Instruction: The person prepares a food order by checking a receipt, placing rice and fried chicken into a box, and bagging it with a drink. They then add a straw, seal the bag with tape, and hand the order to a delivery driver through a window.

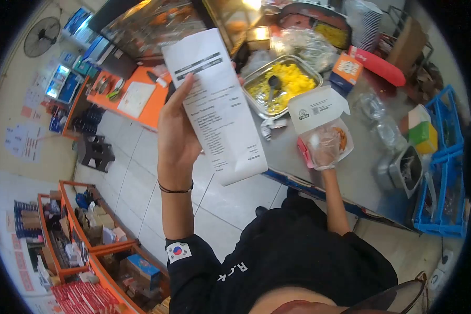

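The receipt (217,107) is held up in front of the camera, a long printed slip raised over the floor and the near edge of the tabletop (282,149). The left hand (177,133) has it by its left edge — the thumb lies up along the front of the paper and the other fingers are curled together behind it, so the slip is pinched and stands almost flat to the view, tilted a little.

To its right and lower down, an open white food box (322,123) sits on the tabletop with its lid thrown back. The right hand (324,147), in a clear plastic glove, lies in the box; its fingers are spread loosely over the food, touching or pressing it, though whether they grip any piece cannot be told through the glove.

Judging from this, the step in hand looks like reading the printed order while packing the box — one hand checks, the other fills. The next move would call for matching a line on the slip to the food within reach, and for keeping the paper clear of the food.

Just beyond the box stands a metal tray (282,83) of yellow food with a dark spoon (273,83) lying in it. An orange carton (346,70) is near the tray's right side, blue crates (445,157) stand at the far right, and an orange counter (141,99) lies off to the left across the tiled floor.
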The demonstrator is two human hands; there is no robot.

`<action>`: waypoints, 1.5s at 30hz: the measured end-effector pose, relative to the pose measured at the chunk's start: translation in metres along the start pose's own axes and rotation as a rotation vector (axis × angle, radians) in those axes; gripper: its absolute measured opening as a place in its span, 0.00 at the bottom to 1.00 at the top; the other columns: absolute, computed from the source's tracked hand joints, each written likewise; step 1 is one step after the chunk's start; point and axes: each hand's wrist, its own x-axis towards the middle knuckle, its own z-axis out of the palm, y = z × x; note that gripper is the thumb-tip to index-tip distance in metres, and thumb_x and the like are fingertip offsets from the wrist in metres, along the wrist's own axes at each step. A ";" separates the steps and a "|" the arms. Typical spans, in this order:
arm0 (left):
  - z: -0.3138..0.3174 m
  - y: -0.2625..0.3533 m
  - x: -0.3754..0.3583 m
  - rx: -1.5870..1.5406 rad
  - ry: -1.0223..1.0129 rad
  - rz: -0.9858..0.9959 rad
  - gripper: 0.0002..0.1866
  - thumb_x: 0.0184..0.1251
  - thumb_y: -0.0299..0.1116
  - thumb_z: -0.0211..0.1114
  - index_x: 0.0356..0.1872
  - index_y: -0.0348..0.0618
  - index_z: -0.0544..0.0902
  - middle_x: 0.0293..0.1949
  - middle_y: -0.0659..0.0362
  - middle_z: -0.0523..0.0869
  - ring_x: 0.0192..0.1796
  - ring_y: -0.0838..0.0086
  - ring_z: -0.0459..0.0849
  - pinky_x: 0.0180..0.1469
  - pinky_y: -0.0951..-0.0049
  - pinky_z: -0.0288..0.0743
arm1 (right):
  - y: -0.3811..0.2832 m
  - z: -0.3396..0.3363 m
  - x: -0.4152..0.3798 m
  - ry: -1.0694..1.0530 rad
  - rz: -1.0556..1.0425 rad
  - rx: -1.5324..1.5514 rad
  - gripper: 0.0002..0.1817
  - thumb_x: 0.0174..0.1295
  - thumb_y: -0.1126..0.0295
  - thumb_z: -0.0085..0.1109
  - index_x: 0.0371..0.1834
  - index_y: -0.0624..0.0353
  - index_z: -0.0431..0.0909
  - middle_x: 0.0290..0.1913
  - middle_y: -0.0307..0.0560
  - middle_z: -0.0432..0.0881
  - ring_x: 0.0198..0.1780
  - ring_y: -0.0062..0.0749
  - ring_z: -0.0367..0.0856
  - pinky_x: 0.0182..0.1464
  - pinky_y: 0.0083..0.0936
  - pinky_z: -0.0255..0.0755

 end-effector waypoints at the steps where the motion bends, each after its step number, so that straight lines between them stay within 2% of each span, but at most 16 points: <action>1: 0.007 -0.010 0.011 -0.079 -0.031 0.009 0.26 0.74 0.40 0.48 0.64 0.28 0.65 0.58 0.42 0.77 0.59 0.55 0.79 0.58 0.61 0.78 | 0.016 0.003 -0.001 0.015 0.053 -0.039 0.32 0.56 0.46 0.54 0.58 0.59 0.73 0.62 0.56 0.72 0.66 0.53 0.65 0.70 0.52 0.50; 5: 0.024 -0.050 0.028 -0.266 -0.012 -0.042 0.25 0.74 0.37 0.48 0.65 0.29 0.63 0.61 0.42 0.75 0.59 0.51 0.78 0.60 0.56 0.76 | 0.070 -0.011 -0.003 0.116 0.146 -0.111 0.28 0.57 0.49 0.58 0.54 0.59 0.75 0.57 0.57 0.75 0.64 0.53 0.67 0.69 0.51 0.51; 7: 0.025 -0.064 0.030 -0.314 0.036 -0.069 0.25 0.74 0.35 0.48 0.66 0.30 0.63 0.62 0.42 0.74 0.60 0.50 0.77 0.60 0.55 0.77 | 0.094 -0.014 0.007 0.277 0.162 0.325 0.21 0.57 0.56 0.61 0.48 0.60 0.77 0.50 0.55 0.78 0.56 0.54 0.73 0.63 0.48 0.60; 10: 0.026 -0.078 0.036 -0.274 0.065 -0.036 0.25 0.74 0.35 0.48 0.66 0.30 0.63 0.62 0.42 0.74 0.61 0.52 0.77 0.58 0.57 0.78 | 0.106 -0.094 0.088 0.521 0.095 0.036 0.17 0.57 0.61 0.63 0.44 0.60 0.76 0.43 0.55 0.78 0.47 0.51 0.76 0.54 0.43 0.68; 13: 0.037 -0.088 0.042 -0.225 0.146 -0.026 0.25 0.74 0.33 0.49 0.67 0.32 0.61 0.61 0.42 0.74 0.60 0.55 0.78 0.55 0.58 0.80 | 0.118 -0.108 0.189 0.530 0.038 0.261 0.12 0.59 0.66 0.61 0.42 0.59 0.78 0.40 0.52 0.80 0.39 0.44 0.78 0.44 0.37 0.72; 17: 0.049 -0.095 0.059 -0.271 0.223 -0.014 0.26 0.73 0.31 0.51 0.68 0.32 0.59 0.61 0.40 0.73 0.59 0.55 0.78 0.55 0.59 0.81 | 0.167 0.083 0.334 0.353 -0.128 0.692 0.16 0.59 0.69 0.60 0.50 0.58 0.77 0.42 0.46 0.84 0.31 0.38 0.80 0.40 0.35 0.74; 21: 0.050 -0.088 0.074 -0.253 0.284 0.028 0.26 0.73 0.33 0.50 0.67 0.30 0.59 0.60 0.40 0.74 0.59 0.54 0.79 0.56 0.59 0.81 | 0.113 0.192 0.402 -0.234 -0.236 0.804 0.23 0.61 0.64 0.51 0.59 0.61 0.71 0.58 0.56 0.75 0.56 0.44 0.75 0.63 0.34 0.67; 23: 0.056 -0.082 0.081 -0.219 0.281 0.074 0.26 0.73 0.33 0.50 0.66 0.29 0.60 0.59 0.40 0.75 0.58 0.54 0.79 0.55 0.59 0.81 | 0.111 0.264 0.421 -0.193 -0.529 0.337 0.16 0.63 0.61 0.47 0.38 0.62 0.81 0.46 0.57 0.81 0.44 0.46 0.79 0.48 0.39 0.73; 25: 0.060 -0.077 0.088 -0.228 0.280 0.080 0.25 0.74 0.34 0.48 0.66 0.29 0.60 0.59 0.40 0.75 0.58 0.54 0.79 0.53 0.60 0.82 | 0.084 0.175 0.412 -0.578 -0.428 0.154 0.19 0.61 0.56 0.49 0.35 0.61 0.81 0.40 0.55 0.83 0.40 0.44 0.80 0.45 0.36 0.74; 28: 0.060 -0.077 0.097 -0.191 0.283 0.093 0.25 0.74 0.35 0.47 0.66 0.30 0.60 0.59 0.40 0.75 0.58 0.53 0.79 0.53 0.60 0.83 | 0.124 0.337 0.448 -0.519 -0.720 0.047 0.20 0.62 0.62 0.50 0.51 0.63 0.75 0.53 0.63 0.76 0.53 0.49 0.75 0.51 0.34 0.71; 32: 0.055 -0.081 0.101 -0.139 0.213 0.050 0.25 0.74 0.39 0.46 0.64 0.31 0.65 0.59 0.44 0.77 0.59 0.58 0.79 0.59 0.59 0.78 | 0.106 0.172 0.390 -0.449 -0.461 0.901 0.31 0.51 0.64 0.62 0.62 0.55 0.72 0.55 0.62 0.78 0.52 0.44 0.78 0.53 0.33 0.72; 33: 0.061 -0.081 0.103 -0.162 0.203 0.053 0.25 0.74 0.40 0.47 0.64 0.31 0.66 0.58 0.44 0.78 0.58 0.59 0.80 0.59 0.60 0.77 | 0.089 0.096 0.382 -0.681 -0.533 0.751 0.36 0.47 0.65 0.66 0.65 0.53 0.70 0.59 0.59 0.77 0.56 0.43 0.77 0.57 0.33 0.70; 34: 0.064 -0.081 0.104 -0.161 0.184 0.067 0.25 0.74 0.40 0.47 0.64 0.31 0.66 0.58 0.44 0.78 0.58 0.59 0.80 0.59 0.60 0.77 | 0.103 0.188 0.407 -0.632 -0.671 0.464 0.36 0.46 0.62 0.67 0.64 0.51 0.71 0.58 0.58 0.77 0.56 0.44 0.77 0.57 0.34 0.71; 36: 0.064 -0.081 0.104 -0.106 0.202 0.056 0.26 0.74 0.41 0.47 0.64 0.31 0.66 0.58 0.44 0.78 0.57 0.59 0.81 0.60 0.61 0.76 | 0.096 0.195 0.412 -0.555 -0.638 0.142 0.24 0.47 0.73 0.59 0.52 0.50 0.80 0.49 0.55 0.83 0.51 0.47 0.82 0.53 0.36 0.75; 42: 0.064 -0.077 0.093 -0.060 0.238 0.116 0.26 0.74 0.40 0.47 0.65 0.31 0.65 0.59 0.44 0.77 0.58 0.59 0.80 0.59 0.60 0.76 | 0.095 0.155 0.415 -0.453 -0.575 -0.029 0.14 0.55 0.65 0.51 0.35 0.58 0.85 0.44 0.57 0.84 0.43 0.49 0.84 0.46 0.39 0.77; 45: 0.056 -0.074 0.083 -0.168 0.213 0.083 0.24 0.75 0.37 0.45 0.65 0.30 0.64 0.59 0.44 0.77 0.60 0.57 0.78 0.58 0.59 0.78 | 0.129 0.122 0.424 -0.163 -0.475 0.039 0.14 0.57 0.61 0.51 0.34 0.57 0.84 0.40 0.59 0.84 0.44 0.50 0.82 0.49 0.39 0.74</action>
